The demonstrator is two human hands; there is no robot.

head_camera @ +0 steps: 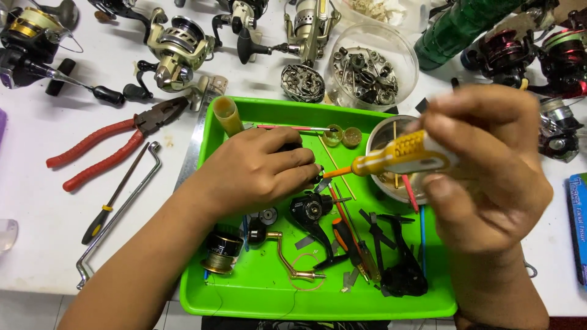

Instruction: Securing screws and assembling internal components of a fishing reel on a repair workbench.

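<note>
My left hand (260,171) rests on the green tray (244,299), closed over a small black reel part that it mostly hides. My right hand (483,165) grips a screwdriver with a yellow and white handle (397,157); its orange shaft points left, and the tip meets the part at my left fingertips. Below the hands, loose in the tray, lie a black reel body (309,211), a spool with line (221,249), a gold crank handle (287,256) and an orange-handled tool (351,241).
A metal bowl (382,131) sits in the tray's right corner. Red-handled pliers (104,150), a bent metal wrench (119,214) and a small screwdriver (110,208) lie left of the tray. Several fishing reels line the back edge, beside a clear tub of small parts (370,70).
</note>
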